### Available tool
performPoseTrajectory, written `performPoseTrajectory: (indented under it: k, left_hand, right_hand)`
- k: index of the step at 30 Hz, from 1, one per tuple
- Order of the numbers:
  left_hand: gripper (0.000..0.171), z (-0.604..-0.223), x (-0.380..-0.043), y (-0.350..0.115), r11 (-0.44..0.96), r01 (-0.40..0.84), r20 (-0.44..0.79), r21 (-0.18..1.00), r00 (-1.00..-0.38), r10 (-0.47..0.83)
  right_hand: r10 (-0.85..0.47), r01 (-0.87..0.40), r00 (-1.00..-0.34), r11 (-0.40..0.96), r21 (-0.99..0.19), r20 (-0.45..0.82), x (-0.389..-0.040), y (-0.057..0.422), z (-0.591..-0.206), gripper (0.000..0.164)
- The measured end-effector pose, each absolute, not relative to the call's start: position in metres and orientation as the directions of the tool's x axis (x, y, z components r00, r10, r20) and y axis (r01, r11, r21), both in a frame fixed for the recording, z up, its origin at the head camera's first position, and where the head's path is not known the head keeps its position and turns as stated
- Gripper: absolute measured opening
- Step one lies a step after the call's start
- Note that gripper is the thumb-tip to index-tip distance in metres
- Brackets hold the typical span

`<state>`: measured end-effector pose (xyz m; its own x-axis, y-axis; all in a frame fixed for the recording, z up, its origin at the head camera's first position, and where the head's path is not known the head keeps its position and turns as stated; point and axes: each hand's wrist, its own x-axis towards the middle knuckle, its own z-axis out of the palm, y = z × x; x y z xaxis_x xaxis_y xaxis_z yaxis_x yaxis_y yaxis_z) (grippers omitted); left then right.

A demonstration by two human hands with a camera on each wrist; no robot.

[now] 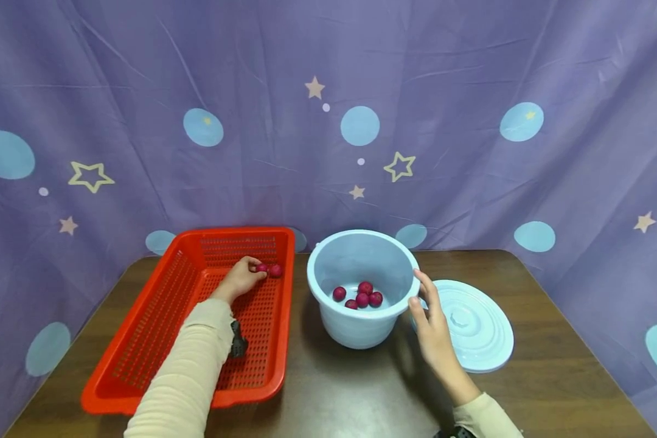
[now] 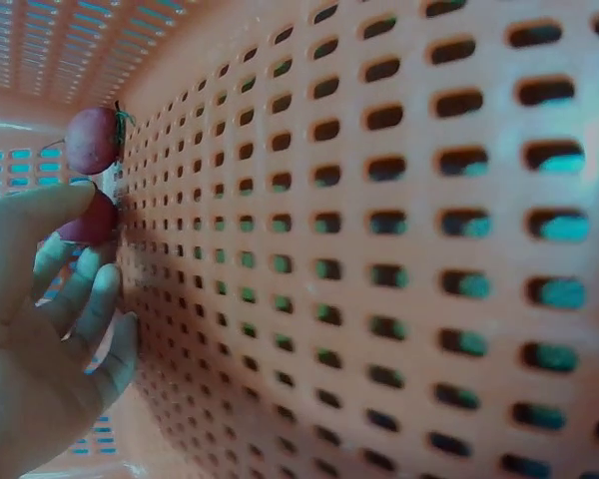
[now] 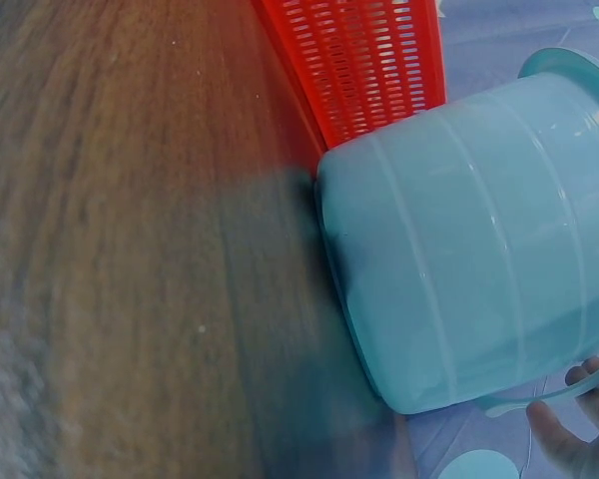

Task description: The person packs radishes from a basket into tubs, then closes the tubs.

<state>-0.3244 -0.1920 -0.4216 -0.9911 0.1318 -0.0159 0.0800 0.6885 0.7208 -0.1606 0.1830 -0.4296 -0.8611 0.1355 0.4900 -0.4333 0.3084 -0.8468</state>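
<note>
A red radish [image 1: 261,267] sits between the thumb and fingertips of the left hand [image 1: 242,281], which pinches it low in the red basket [image 1: 286,340]; a second radish [image 1: 275,271] lies just beyond those fingertips. The left arm reaches forward over the basket's near rim, its sleeve [image 1: 180,377] hiding part of the mesh, and the thumb covers part of the pinched radish. Between the hands, a light-blue bucket [image 1: 356,331] stands upright, holding more radishes [image 1: 363,300], one partly hidden by its front rim. The right hand [image 1: 435,334] reaches up, thumb and fingers spread, tips touching the bucket's rim; the right wrist view cuts it off. Beside it, partly covered, a lid [image 1: 471,322] lies on the worktop [image 1: 339,395].
</note>
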Motion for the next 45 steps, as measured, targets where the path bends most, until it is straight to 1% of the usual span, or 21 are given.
performPoseTrajectory:
  k: [3, 8, 13, 21, 28, 35, 40, 45]
  left_hand:
    - [0.037, -0.415, -0.328, -0.191, 0.687, 0.057, -0.033, 0.724, -0.993, 0.117]
    - [0.039, -0.397, -0.329, -0.181, 0.683, 0.076, -0.028, 0.726, -0.99, 0.139]
    - [0.038, -0.381, -0.325, -0.17, 0.696, 0.119, -0.008, 0.708, -0.984, 0.176]
    - [0.043, -0.359, -0.314, -0.162, 0.69, 0.107, -0.003, 0.716, -0.988, 0.157]
    - [0.046, -0.345, -0.31, -0.154, 0.662, 0.117, 0.03, 0.74, -0.99, 0.14]
    - [0.043, -0.331, -0.304, -0.143, 0.647, 0.144, 0.071, 0.749, -0.988, 0.138]
    - [0.043, -0.322, -0.299, -0.137, 0.638, 0.168, 0.09, 0.751, -0.984, 0.153]
    - [0.041, -0.316, -0.293, -0.131, 0.594, 0.219, 0.13, 0.774, -0.973, 0.189]
  right_hand:
    - [0.132, -0.438, -0.861, 0.298, -0.848, 0.491, -0.162, 0.182, -0.429, 0.051]
    - [0.136, -0.453, -0.853, 0.288, -0.844, 0.504, -0.164, 0.183, -0.428, 0.052]
    - [0.137, -0.455, -0.85, 0.295, -0.84, 0.508, -0.165, 0.186, -0.428, 0.052]
    - [0.129, -0.424, -0.869, 0.304, -0.853, 0.478, -0.164, 0.185, -0.429, 0.051]
    - [0.131, -0.411, -0.875, 0.31, -0.857, 0.467, -0.162, 0.184, -0.427, 0.052]
    - [0.133, -0.419, -0.869, 0.313, -0.852, 0.476, -0.162, 0.185, -0.426, 0.052]
    - [0.128, -0.419, -0.871, 0.308, -0.854, 0.474, -0.162, 0.186, -0.426, 0.051]
    - [0.116, -0.425, -0.872, 0.297, -0.855, 0.475, -0.163, 0.187, -0.427, 0.051]
